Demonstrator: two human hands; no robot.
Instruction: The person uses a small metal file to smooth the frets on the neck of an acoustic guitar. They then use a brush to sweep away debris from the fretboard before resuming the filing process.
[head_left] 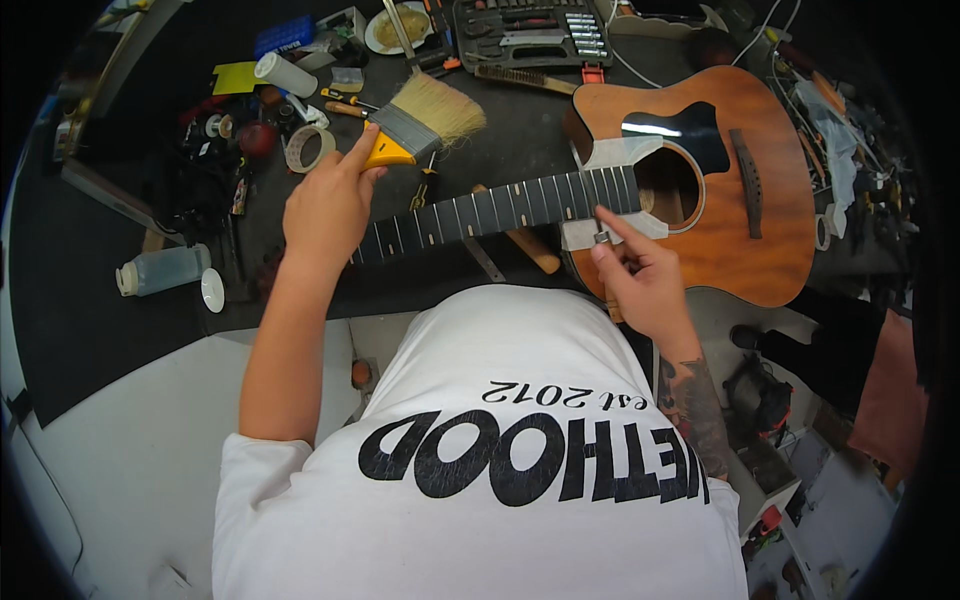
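Observation:
An orange-brown acoustic guitar lies with its dark fretboard stretching leftward and white tape beside the upper fretboard near the soundhole. My left hand grips a wide paintbrush by its yellow handle, with pale bristles raised above the neck. My right hand is closed on a small tool with a metal collar and what looks like a wooden handle; its narrow tip is at the fretboard's lower edge near the body.
On the dark bench are a socket set, a wire brush, a tape roll, a plate, a squeeze bottle and a wooden handle below the neck. Cluttered tools line the right side.

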